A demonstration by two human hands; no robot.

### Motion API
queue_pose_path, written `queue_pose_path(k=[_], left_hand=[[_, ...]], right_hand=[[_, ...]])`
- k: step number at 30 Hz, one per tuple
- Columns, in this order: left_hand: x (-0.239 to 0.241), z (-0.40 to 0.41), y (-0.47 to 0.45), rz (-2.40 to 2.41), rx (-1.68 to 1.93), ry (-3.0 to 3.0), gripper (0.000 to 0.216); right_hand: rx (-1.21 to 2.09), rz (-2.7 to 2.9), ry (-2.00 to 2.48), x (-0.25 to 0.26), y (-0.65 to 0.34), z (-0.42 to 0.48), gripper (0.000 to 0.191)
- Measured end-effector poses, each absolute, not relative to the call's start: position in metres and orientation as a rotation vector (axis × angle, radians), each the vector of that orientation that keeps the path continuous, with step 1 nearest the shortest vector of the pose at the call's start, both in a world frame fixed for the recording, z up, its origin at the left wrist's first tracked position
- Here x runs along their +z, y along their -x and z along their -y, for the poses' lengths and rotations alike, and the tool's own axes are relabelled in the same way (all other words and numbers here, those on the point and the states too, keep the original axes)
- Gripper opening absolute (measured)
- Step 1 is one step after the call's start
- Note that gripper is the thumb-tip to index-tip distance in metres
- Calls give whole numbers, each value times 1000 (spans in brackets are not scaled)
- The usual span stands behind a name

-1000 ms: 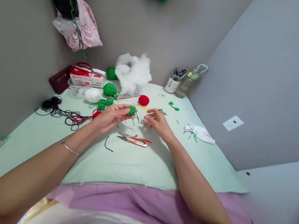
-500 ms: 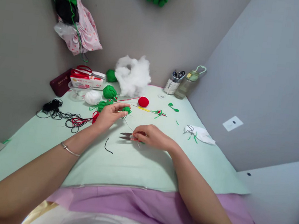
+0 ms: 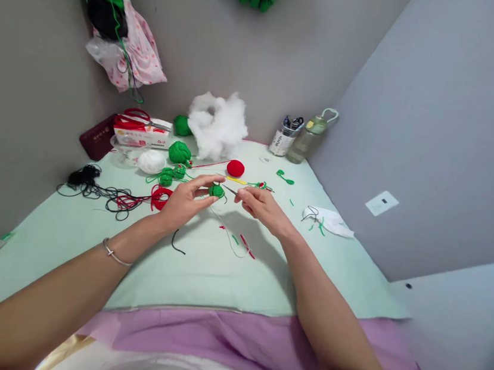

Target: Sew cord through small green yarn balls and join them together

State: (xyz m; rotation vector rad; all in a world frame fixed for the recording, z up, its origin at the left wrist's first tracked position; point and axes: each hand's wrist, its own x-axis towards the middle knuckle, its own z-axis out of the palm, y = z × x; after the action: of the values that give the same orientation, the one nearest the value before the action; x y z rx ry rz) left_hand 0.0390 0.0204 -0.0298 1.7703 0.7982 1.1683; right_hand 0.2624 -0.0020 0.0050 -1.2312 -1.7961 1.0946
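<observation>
Between the fingertips of my left hand (image 3: 188, 200) is a small green crocheted ball (image 3: 216, 191), with short dark yarn ends showing at it. My right hand (image 3: 260, 206) grips a pair of snips (image 3: 230, 191), mostly covered by the fingers; the dark blades point left, close to the ball. Whether the blades touch a yarn end I cannot tell. A thin white yarn (image 3: 229, 240) trails from near the ball down onto the table. Red and green yarn snippets (image 3: 247, 246) lie below my hands, and a black yarn piece (image 3: 175, 242) lies below my left wrist.
Behind my hands are a red yarn ball (image 3: 235, 168), white stuffing (image 3: 218, 126) and a yellow-handled crochet hook (image 3: 235, 180). Tangled black yarn (image 3: 88, 180) and a white yarn ball (image 3: 151, 162) lie left. A pen cup (image 3: 283, 141) and a bottle (image 3: 305, 143) stand back right.
My right hand has risen with the snips from near the tabletop to beside the green ball. My left hand has shifted slightly right and turned the ball. The white yarn now droops onto the table.
</observation>
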Motion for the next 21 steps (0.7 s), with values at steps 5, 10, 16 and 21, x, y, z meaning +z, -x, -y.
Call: queue_pose_path(k=[5, 10, 16, 21], left_hand=[[-32, -17, -42, -738, 1121, -1825, 45], [-32, -13, -45, -688, 1060, -1792, 51], [-31, -12, -45, -675, 1041, -1775, 52], [-32, -13, -44, -651, 1041, -1767, 52]], right_hand=[[1139, 1817, 1220, 5, -262, 2, 46], [1179, 1857, 1179, 1, -262, 1, 47], [1190, 1841, 1174, -1, -262, 0, 46], [1176, 1802, 1179, 3, -260, 3, 45]])
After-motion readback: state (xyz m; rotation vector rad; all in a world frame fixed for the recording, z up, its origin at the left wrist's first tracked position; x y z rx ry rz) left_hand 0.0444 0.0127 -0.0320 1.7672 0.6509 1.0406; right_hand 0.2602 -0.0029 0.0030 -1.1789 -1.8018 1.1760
